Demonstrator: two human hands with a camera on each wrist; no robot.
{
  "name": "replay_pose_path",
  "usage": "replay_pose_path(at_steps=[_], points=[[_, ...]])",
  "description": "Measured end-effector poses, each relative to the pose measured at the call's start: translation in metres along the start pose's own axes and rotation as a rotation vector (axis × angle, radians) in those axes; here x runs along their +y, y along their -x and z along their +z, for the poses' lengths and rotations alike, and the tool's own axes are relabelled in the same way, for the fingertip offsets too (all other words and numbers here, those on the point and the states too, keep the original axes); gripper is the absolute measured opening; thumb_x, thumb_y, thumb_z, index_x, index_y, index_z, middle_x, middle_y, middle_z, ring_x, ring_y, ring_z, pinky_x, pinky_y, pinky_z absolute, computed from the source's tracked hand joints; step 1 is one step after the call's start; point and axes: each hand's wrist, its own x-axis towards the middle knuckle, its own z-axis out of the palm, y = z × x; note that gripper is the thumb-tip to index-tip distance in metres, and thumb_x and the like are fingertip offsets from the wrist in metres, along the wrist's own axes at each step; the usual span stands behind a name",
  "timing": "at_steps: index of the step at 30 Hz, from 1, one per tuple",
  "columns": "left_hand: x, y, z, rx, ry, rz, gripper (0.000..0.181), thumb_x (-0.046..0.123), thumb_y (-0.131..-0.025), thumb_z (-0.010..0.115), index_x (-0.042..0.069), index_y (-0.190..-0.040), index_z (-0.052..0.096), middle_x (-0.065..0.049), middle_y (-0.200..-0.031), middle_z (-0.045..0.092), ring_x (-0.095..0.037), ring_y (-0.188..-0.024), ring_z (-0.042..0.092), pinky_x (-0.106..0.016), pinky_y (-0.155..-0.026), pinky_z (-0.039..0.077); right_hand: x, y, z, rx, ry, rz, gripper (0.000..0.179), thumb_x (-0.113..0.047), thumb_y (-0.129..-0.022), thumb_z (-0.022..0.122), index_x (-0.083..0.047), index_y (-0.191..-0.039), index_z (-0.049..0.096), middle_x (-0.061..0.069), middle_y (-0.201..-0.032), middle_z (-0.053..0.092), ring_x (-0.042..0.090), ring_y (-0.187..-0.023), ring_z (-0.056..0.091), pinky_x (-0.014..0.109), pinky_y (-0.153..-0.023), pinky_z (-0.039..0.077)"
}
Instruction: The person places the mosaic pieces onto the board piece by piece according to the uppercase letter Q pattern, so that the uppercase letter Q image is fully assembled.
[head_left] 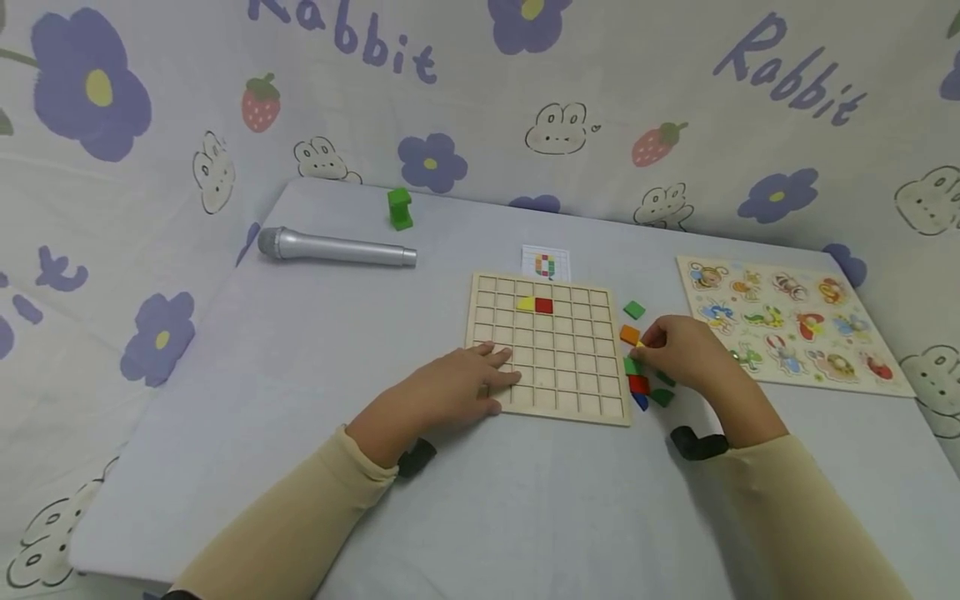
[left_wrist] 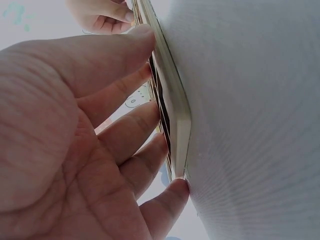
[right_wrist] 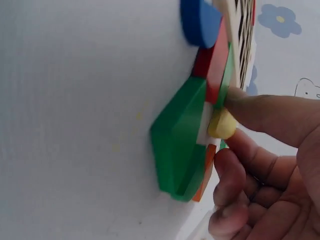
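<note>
A wooden grid board [head_left: 570, 392] lies in the middle of the table. In one of its upper rows, a yellow piece [head_left: 527, 304] sits beside a red square [head_left: 543, 306]. My left hand [head_left: 459, 385] rests on the board's lower left corner with fingers spread and thumb at the near edge. Right of the board, my right hand [head_left: 684, 354] pinches a small yellow block [right_wrist: 222, 124] between thumb and fingers. Close to those fingertips lie an orange square [head_left: 629, 334], a red block [head_left: 639, 384], a blue block [head_left: 640, 402] and several green pieces [head_left: 662, 397].
Behind the board is a small pattern card [head_left: 545, 262] with a coloured figure. An insect picture board [head_left: 795, 325] lies at the right. A silver microphone [head_left: 341, 248] and a green block [head_left: 400, 208] occupy the back left. One green square [head_left: 634, 310] lies apart.
</note>
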Motion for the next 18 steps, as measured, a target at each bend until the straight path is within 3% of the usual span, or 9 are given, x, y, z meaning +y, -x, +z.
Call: replay_pose_path(at_steps=[4, 9, 13, 18], points=[[0.001, -0.002, -0.001, 0.000, -0.007, 0.002, 0.058, 0.028, -0.108, 0.071, 0.028, -0.163, 0.053, 0.003, -0.179, 0.032, -0.023, -0.171, 0.017, -0.047, -0.138, 0.021, -0.002, 0.002, -0.004, 0.010, -0.031, -0.008, 0.031, -0.030, -0.103, 0.076, -0.002, -0.112, 0.066, 0.016, -0.107, 0.069, 0.029, -0.092, 0.061, 0.034, -0.073, 0.052], [0.000, -0.003, 0.000, 0.003, -0.017, 0.002, 0.057, 0.028, -0.108, 0.071, 0.027, -0.163, 0.053, 0.003, -0.179, 0.032, -0.024, -0.171, 0.018, -0.047, -0.138, 0.021, -0.016, -0.001, -0.015, 0.028, -0.105, -0.114, 0.020, -0.022, -0.106, 0.073, -0.004, -0.114, 0.066, 0.014, -0.107, 0.069, 0.028, -0.091, 0.062, 0.034, -0.072, 0.052], [-0.003, -0.003, 0.002, 0.004, -0.022, -0.017, 0.057, 0.029, -0.108, 0.071, 0.028, -0.162, 0.054, 0.004, -0.179, 0.032, -0.024, -0.171, 0.018, -0.049, -0.138, 0.023, -0.039, -0.020, -0.015, 0.052, -0.155, -0.191, 0.022, -0.018, -0.109, 0.067, -0.005, -0.127, 0.068, 0.016, -0.116, 0.070, 0.029, -0.098, 0.064, 0.037, -0.079, 0.055], [-0.003, -0.005, 0.004, 0.005, -0.008, 0.008, 0.057, 0.029, -0.108, 0.071, 0.028, -0.162, 0.054, 0.003, -0.179, 0.032, -0.025, -0.171, 0.018, -0.049, -0.138, 0.022, -0.063, -0.050, -0.002, 0.059, -0.182, -0.202, 0.025, -0.017, -0.111, 0.063, -0.006, -0.132, 0.070, 0.017, -0.123, 0.070, 0.032, -0.109, 0.063, 0.046, -0.095, 0.056]])
